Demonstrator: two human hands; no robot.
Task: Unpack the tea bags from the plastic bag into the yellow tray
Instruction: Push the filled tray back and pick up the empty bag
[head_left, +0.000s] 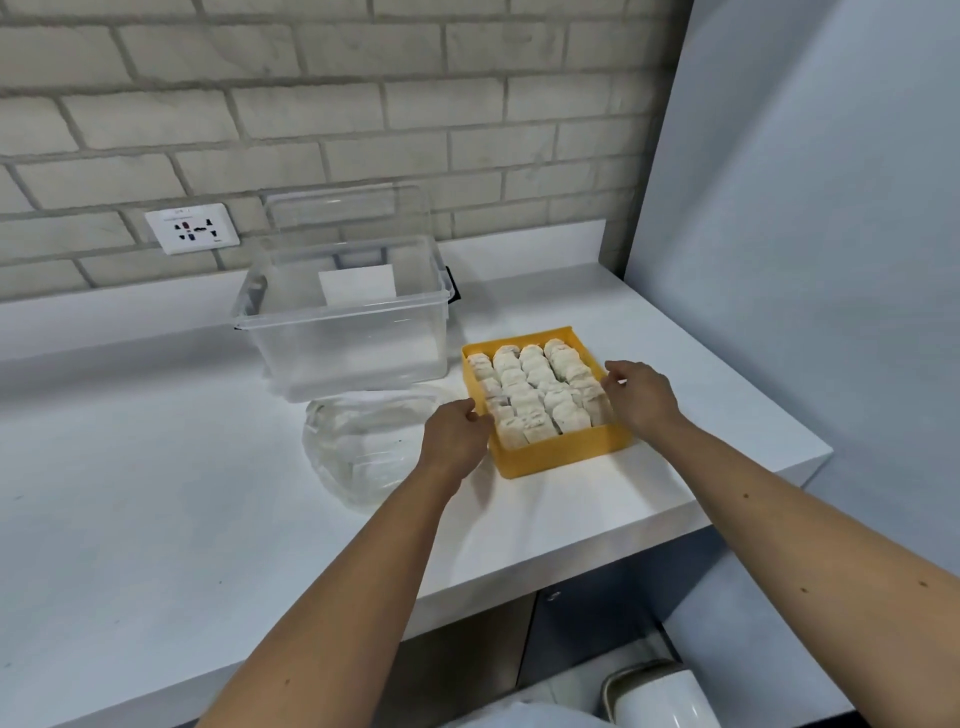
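Pale, crinkled, papery tea bags (535, 392), packed upright in four close rows inside the yellow tray (561, 454): a shallow, square, matte plastic box with straight walls, near the front right corner of the white, smooth surface (156, 493). Left hand (454, 434) against the tray's left wall, fingers curled onto the rim, knuckles up, forearm stretched forward from the lower frame. Right hand (641, 397) on the right wall, thumb and fingertips bent over the rim beside the outermost row of bags, wrist slightly cocked. Both hands narrow, gripping the tray at opposite sides. Just left of the tray, partly under the left hand, the plastic bag (363, 447): clear, limp, wrinkled and flattened, contents impossible to make out. Behind it, a clear, rigid plastic bin (345, 332) with rounded corners and a white label (357, 286) on its far wall. Further back, a grey brick wall (311, 104) with a white socket plate (192, 228).
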